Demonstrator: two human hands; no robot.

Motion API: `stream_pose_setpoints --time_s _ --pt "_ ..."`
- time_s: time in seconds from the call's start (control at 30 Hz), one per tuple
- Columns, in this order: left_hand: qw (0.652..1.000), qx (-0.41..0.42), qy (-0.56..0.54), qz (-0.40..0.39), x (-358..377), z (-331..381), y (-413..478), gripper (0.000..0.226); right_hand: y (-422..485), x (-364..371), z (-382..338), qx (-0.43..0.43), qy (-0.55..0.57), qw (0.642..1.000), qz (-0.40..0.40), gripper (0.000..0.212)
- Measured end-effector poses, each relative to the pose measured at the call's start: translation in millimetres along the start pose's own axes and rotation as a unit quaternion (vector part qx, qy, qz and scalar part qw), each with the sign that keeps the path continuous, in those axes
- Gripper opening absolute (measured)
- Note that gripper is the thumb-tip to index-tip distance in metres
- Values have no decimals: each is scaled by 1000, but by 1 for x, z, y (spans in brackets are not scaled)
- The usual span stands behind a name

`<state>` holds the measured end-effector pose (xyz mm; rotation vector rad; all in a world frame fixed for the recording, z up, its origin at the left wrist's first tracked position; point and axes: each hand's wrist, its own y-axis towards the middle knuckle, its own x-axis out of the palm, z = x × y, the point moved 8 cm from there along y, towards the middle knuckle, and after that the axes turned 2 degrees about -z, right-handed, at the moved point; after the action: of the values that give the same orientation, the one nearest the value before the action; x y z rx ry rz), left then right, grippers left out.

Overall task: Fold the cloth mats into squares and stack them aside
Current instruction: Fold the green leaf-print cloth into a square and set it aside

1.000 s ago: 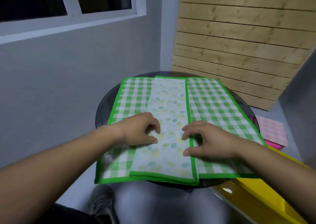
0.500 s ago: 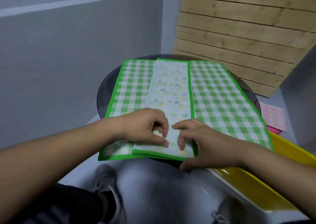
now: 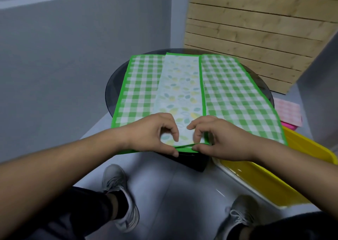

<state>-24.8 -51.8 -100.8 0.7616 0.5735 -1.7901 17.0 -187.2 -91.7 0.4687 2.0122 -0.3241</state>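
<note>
- Clock laid over the tabletop: 12 = far from the person, 6 = nearest.
- Cloth mat (image 3: 235, 93): green/white check w/ bright green border. It is spread flat over most of the round dark glass table (image 3: 113, 88), running 6 to 12. Both near corners reach past the rim, at approx 4 and 8.
- Leaf-print flap (image 3: 181, 86): pale strip w/ yellow and blue-green leaves, lying down the mat's middle from 6 to 12. Its green-hemmed long edge is on the 3 o'clock side, w/ check showing on either side.
- L hand (image 3: 153, 133): at 6, on the flap's near end, 7 o'clock side. Fingers are curled w/ tips on the leaf print and the thumb at the green hem, so it pinches the near edge.
- R hand (image 3: 219, 139): just beside it, 5 o'clock side, similar pose. Fingers are curled on top and the thumb lies along the near hem. It pinches the edge where the layers look slightly parted.
- Hands are close together, fingertips nearly meeting; no contact between them visible.
- Yellow tray (image 3: 265, 181): at 4 o'clock, lower than the tabletop, partly under the R forearm.
- Pink checked cloth (image 3: 287, 111): at 3 o'clock, past the rim, on sth bright pink.
- Wooden slat panel (image 3: 256, 29): at 1 o'clock, behind the table.
- Grey shoes (image 3: 120, 194) on glossy grey floor below 6.
- Dark block (image 3: 192, 162) under the near rim; can't tell what it is.
</note>
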Motion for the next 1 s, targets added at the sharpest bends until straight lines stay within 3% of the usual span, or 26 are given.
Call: stream_pose_setpoints --time_s 0.37,0.7,1.0 --pt "999 13 50 -14 4 0 1 38 0 7 0 3 -5 999 -37 29" --pt "1000 14 22 -9 2 -1 1 24 1 6 -6 -8 -20 1000 -6 34" --pt "1000 15 -20 13 -12 0 1 15 8 -6 -13 -29 20 999 25 18"
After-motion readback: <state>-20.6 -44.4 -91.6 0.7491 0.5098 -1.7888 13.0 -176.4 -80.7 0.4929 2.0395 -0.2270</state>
